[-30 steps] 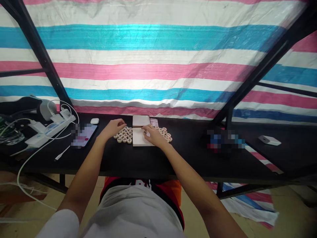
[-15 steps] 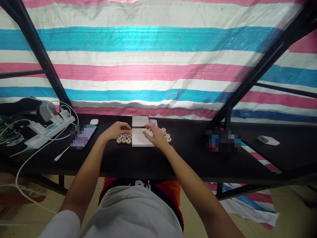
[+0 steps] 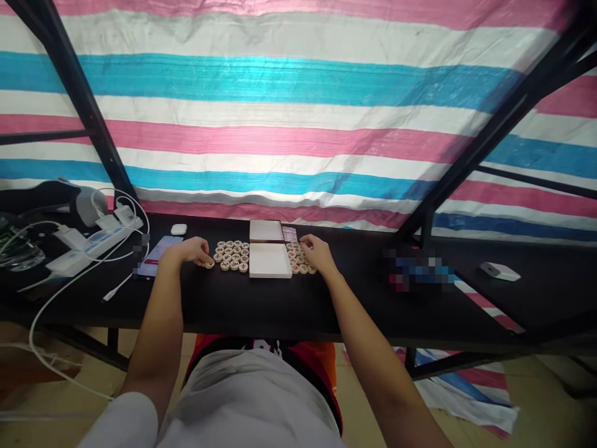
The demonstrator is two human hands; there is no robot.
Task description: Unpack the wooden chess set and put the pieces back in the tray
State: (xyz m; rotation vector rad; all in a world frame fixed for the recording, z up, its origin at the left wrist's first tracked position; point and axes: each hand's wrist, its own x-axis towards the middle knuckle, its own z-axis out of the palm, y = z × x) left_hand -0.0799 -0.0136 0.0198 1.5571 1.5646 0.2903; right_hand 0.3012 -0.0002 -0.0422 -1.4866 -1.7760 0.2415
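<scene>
A white box [image 3: 270, 261] lies on the black table [image 3: 261, 305], with a second white box [image 3: 265, 231] just behind it. Several round wooden game pieces [image 3: 232, 255] lie in rows to the left of the boxes, and another group of pieces [image 3: 297, 258] lies to the right. My left hand [image 3: 191, 251] rests curled at the left edge of the left group, its fingertips pinched on one piece [image 3: 209, 264]. My right hand [image 3: 316, 252] sits on the right group, fingers bent down onto the pieces.
A phone [image 3: 157, 255] lies left of my left hand, with a white earbud case [image 3: 178, 229] behind it. A power strip [image 3: 96, 242] and white cables [image 3: 60, 292] fill the table's left end. A small white box [image 3: 499, 271] sits far right. A striped tarp hangs behind.
Both hands have moved apart, away from the white box: the left one to the outer edge of the left pieces, the right one onto the right pieces.
</scene>
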